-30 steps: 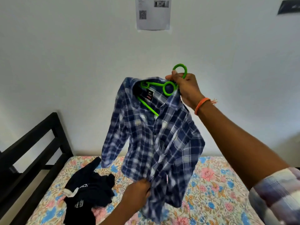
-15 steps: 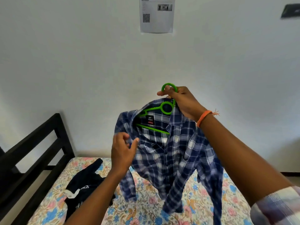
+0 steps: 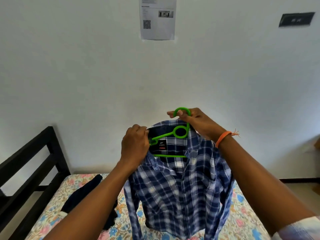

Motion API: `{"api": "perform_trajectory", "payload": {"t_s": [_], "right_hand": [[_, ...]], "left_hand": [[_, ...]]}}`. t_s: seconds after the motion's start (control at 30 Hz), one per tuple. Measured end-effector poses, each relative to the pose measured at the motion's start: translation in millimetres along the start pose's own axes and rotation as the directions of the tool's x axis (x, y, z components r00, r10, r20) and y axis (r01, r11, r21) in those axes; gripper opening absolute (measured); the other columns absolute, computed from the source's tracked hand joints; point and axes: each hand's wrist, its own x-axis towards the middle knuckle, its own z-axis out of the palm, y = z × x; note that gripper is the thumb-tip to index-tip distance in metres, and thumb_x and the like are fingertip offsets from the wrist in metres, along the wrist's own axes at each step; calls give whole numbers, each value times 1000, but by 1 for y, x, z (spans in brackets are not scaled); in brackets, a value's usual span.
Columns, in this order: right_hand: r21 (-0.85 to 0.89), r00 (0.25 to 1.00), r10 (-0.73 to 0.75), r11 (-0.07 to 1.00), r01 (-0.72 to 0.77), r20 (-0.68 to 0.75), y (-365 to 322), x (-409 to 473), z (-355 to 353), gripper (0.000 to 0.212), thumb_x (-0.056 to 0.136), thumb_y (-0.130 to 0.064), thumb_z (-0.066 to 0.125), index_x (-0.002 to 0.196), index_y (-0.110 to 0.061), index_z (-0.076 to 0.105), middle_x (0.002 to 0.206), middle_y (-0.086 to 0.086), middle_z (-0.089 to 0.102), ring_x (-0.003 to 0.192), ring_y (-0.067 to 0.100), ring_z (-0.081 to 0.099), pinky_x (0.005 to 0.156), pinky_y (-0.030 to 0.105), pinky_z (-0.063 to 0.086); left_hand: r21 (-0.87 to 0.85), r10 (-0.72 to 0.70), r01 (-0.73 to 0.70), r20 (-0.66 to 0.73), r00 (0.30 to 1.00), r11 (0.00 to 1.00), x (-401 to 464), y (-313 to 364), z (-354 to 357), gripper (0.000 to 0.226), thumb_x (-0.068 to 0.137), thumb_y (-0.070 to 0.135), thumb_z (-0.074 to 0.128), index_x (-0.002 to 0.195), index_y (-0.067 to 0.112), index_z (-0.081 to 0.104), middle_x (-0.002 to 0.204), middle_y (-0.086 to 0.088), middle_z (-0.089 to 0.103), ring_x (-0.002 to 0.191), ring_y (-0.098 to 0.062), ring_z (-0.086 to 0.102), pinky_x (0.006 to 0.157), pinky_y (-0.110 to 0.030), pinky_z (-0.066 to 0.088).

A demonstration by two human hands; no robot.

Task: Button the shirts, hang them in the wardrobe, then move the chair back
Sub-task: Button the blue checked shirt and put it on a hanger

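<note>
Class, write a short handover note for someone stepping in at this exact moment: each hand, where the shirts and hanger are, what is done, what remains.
Right hand: grips the hook of the green hanger, holding it up over the bed.
Left hand: pinches the collar of the blue plaid shirt at the hanger's left arm.
Done: plaid shirt is on the hanger; whether it is fully buttoned cannot be told.
Left: seat the collar, hang it in the wardrobe, deal with the dark garment lying on the bed, move the chair back. Wardrobe and chair are out of view.
</note>
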Motion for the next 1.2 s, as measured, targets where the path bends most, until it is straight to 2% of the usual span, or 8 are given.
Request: {"api": "perform_trajectory", "payload": {"t_s": [0.13,0.37,0.53,0.73,0.9,1.03,1.13,1.2], "right_hand": [[-195,998,-3,981,16,66,12,-4,24,37,102,-28,52,115,5,64,131,-11,62,117,-11,56,95,16,49],[-104,989,-14,995,-2,-150,21,-8,22,42,101,-28,55,84,5,75,133,6,64,120,-5,58,100,21,49],[-111,986,9,993,-28,-167,23,-8,28,31,98,-42,55,76,-40,76,112,10,74,111,23,68,93,45,56],[-21,954,-2,1000,-4,-301,15,-8,33,38,102,-31,53,70,-25,74,115,10,73,104,22,71,88,34,57],[20,944,90,996,-89,-317,29,-10,30,47,99,-45,51,92,-4,74,98,19,75,100,35,71,90,44,58],[-100,919,165,972,-213,-359,40,-32,26,69,92,-67,39,116,-11,70,85,10,73,79,19,69,77,34,54],[-318,903,161,899,-301,-398,75,-66,19,96,86,-84,29,98,3,67,84,23,67,74,27,66,70,43,52],[-464,917,124,832,-305,-380,101,-91,19,78,91,-79,28,71,-9,57,67,8,61,61,18,57,61,39,44]], "left_hand": [[-158,36,-26,62,997,987,12,24,-5,23,101,19,46,97,7,65,93,-10,57,86,-28,54,70,-38,45],[24,193,-205,241,951,978,-1,17,-5,23,99,26,49,112,16,64,99,-2,56,82,-24,57,60,-34,47],[-9,228,-236,285,931,972,-2,9,-6,32,93,47,52,105,24,71,94,1,60,85,-21,55,70,-36,47],[-436,165,56,454,876,898,-7,-9,-12,34,102,33,40,109,22,71,99,6,69,89,-8,61,81,-35,52],[-337,284,-134,447,848,932,-20,-13,-3,22,103,32,44,88,21,56,74,11,55,66,-11,54,59,-32,43],[-124,267,-238,322,909,963,-32,-12,11,28,103,39,40,105,21,61,85,4,65,70,-19,60,57,-27,36],[-80,177,-159,334,926,984,-35,-16,14,29,104,40,38,109,22,60,90,1,68,73,-21,61,58,-29,34],[-64,121,-105,353,928,992,-33,-22,14,29,103,40,37,109,23,59,91,0,68,76,-24,61,60,-30,34]]}}
